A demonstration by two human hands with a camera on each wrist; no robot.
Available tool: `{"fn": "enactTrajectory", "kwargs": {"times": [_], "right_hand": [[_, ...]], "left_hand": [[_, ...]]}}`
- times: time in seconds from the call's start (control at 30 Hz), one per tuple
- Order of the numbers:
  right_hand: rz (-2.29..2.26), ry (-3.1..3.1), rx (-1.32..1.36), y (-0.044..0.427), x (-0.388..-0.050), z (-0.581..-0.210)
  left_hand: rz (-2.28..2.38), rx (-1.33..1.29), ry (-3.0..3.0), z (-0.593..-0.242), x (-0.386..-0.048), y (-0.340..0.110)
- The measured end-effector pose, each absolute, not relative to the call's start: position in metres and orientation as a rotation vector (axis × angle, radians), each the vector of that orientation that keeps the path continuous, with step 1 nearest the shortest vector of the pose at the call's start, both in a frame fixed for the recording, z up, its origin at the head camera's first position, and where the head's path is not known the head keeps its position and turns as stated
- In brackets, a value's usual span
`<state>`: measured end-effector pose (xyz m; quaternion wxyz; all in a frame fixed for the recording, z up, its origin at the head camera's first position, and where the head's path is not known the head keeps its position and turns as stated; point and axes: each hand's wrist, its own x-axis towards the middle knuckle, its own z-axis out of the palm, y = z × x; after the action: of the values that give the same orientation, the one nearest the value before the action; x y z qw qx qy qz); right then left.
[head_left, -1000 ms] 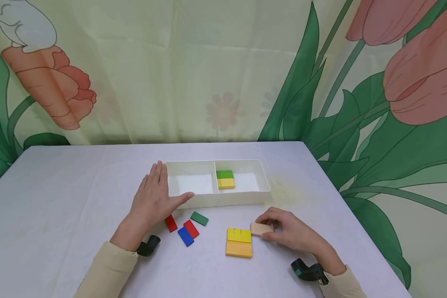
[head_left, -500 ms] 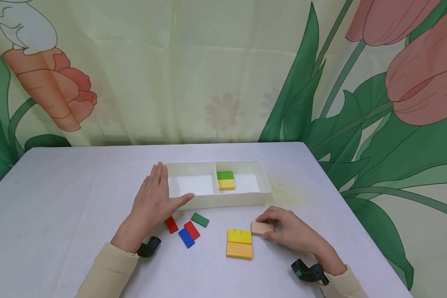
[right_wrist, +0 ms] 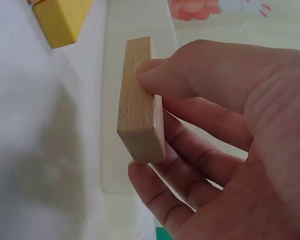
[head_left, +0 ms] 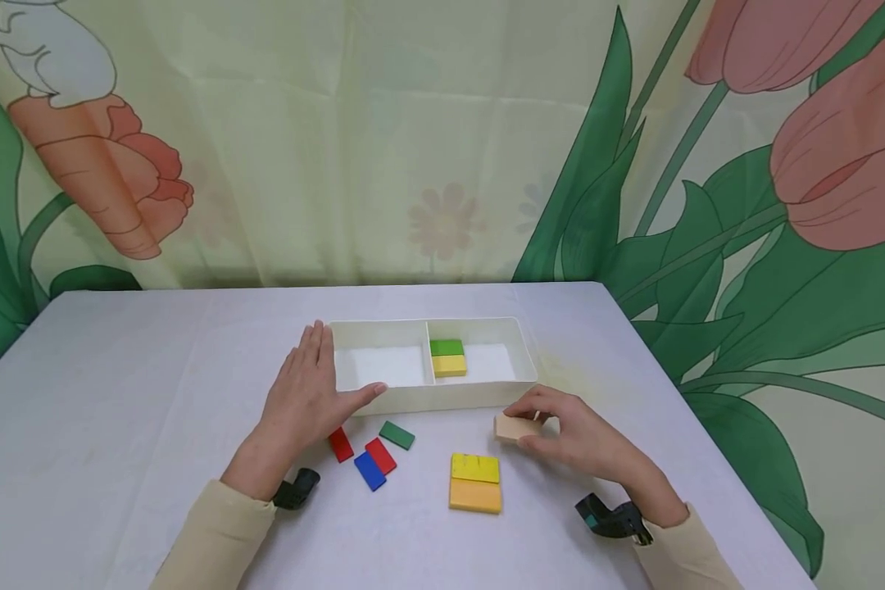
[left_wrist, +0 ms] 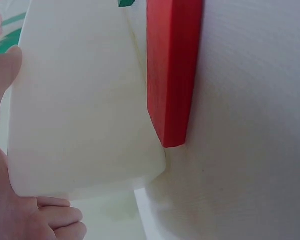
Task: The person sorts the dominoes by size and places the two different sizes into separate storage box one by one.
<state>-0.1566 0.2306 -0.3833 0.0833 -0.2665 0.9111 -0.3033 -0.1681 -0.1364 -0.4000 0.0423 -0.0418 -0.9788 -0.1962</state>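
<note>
My right hand pinches a plain wooden block between thumb and fingers; the right wrist view shows the block held off the table. In front of it stands a white two-compartment box. My left hand lies with straight fingers along the box's left end, its thumb at the front rim. Inside the right compartment, a green block and a yellow block lie side by side against the divider. Close below my left hand is a red block, large in the left wrist view.
Between the hands lie a second red block, a blue block and a dark green block. Nearer the right hand, a yellow block touches an orange block. A white cloth covers the table; a printed curtain hangs behind.
My right hand has lifted the wooden block from beside the yellow block and moved it toward the box. The left hand stays at the box's end.
</note>
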Motion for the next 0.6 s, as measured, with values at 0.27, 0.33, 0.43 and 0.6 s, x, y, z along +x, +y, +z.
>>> {"fn": "enactTrajectory", "kwargs": {"times": [0.27, 0.33, 0.43, 0.6], "right_hand": [[-0.956, 2.742, -0.868, 0.219, -0.167, -0.367], [-0.958, 2.752, -0.897, 0.215, -0.170, -0.363], [-0.959, 2.760, -0.927, 0.211, -0.175, -0.358], [-0.947, 2.774, -0.950, 0.205, -0.183, -0.352]], "left_hand": [[-0.618, -0.123, -2.994, -0.401, -0.168, -0.136], [-0.618, -0.119, -2.992, -0.401, -0.169, -0.137], [-0.610, -0.114, -2.993, -0.402, -0.168, -0.137], [-0.613, -0.118, -2.996, -0.402, -0.168, -0.136]]}}
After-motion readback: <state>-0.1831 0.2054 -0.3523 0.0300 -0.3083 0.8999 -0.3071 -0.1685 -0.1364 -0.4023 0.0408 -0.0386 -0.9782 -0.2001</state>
